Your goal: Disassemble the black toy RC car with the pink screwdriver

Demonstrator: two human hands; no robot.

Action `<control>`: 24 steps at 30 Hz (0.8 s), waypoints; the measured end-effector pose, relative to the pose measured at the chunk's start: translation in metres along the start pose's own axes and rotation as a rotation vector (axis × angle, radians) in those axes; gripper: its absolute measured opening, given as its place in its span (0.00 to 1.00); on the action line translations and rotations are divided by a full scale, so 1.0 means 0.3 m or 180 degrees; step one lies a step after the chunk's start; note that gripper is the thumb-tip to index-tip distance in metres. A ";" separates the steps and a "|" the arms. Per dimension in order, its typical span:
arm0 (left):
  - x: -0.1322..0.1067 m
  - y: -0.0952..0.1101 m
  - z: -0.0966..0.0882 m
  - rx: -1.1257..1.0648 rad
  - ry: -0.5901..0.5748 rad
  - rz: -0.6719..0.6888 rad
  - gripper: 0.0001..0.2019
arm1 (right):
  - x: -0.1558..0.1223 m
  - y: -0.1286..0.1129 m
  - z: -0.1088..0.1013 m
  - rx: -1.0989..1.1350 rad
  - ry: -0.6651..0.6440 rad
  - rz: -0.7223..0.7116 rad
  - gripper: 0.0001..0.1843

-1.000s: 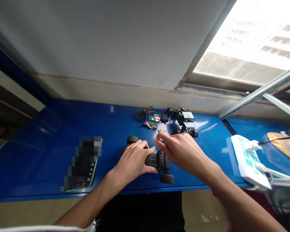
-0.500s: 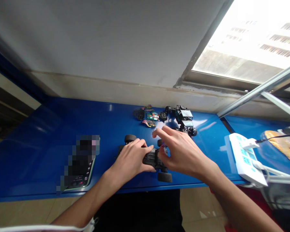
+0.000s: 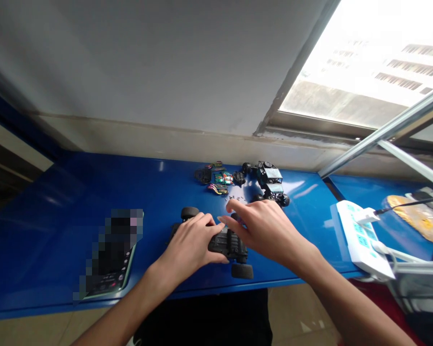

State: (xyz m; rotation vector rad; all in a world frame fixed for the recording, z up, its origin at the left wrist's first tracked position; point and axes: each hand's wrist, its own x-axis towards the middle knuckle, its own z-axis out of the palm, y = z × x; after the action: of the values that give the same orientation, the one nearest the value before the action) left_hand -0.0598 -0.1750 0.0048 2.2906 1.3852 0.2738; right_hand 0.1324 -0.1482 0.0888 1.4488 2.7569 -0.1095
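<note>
A black toy car chassis (image 3: pixel 222 242) lies wheels out near the front edge of the blue table. My left hand (image 3: pixel 193 238) is closed around its middle, thumb on the near side and fingers over the far side. My right hand (image 3: pixel 261 223) hovers over the chassis's right end, fingers curled with thumb and index finger near each other. A small purplish bit shows behind its thumb, too hidden to name. Just beyond lie several tiny dark pieces that look like screws (image 3: pixel 237 198).
Colourful toy car body parts (image 3: pixel 223 179) and a second toy car (image 3: pixel 270 180) sit toward the wall. A phone (image 3: pixel 111 259) lies at the left. A white power strip (image 3: pixel 361 240) with plugs is at the right, beside a metal frame (image 3: pixel 389 129).
My right hand's thumb and index finger have shifted left and drawn nearer each other over the chassis. My left hand keeps its hold. The whole view has shifted slightly.
</note>
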 end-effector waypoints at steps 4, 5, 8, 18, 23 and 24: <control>0.002 0.004 -0.006 -0.0037 -0.0025 -0.0009 0.31 | 0.001 0.009 -0.003 0.0112 0.0012 -0.0155 0.11; 0.003 0.006 -0.009 -0.0040 -0.0032 -0.0027 0.32 | 0.000 0.010 -0.005 0.0210 0.0071 -0.0247 0.13; 0.004 0.011 -0.015 -0.0037 -0.0081 -0.0072 0.30 | -0.001 0.007 -0.010 0.0270 0.0189 -0.0335 0.13; 0.005 0.013 -0.018 -0.0093 -0.0120 -0.0095 0.29 | 0.000 0.013 0.008 0.0326 0.0308 -0.0335 0.13; 0.010 0.013 -0.018 -0.0080 -0.0122 -0.0146 0.26 | 0.003 0.015 0.010 0.0061 0.0066 -0.0040 0.13; 0.010 0.012 -0.017 -0.0098 -0.0127 -0.0147 0.27 | 0.003 0.014 0.010 0.0097 0.0067 -0.0052 0.11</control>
State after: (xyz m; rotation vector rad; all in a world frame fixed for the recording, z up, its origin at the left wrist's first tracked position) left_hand -0.0575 -0.1725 0.0109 2.2243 1.4023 0.2318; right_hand 0.1354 -0.1453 0.0856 1.4430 2.7962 -0.1378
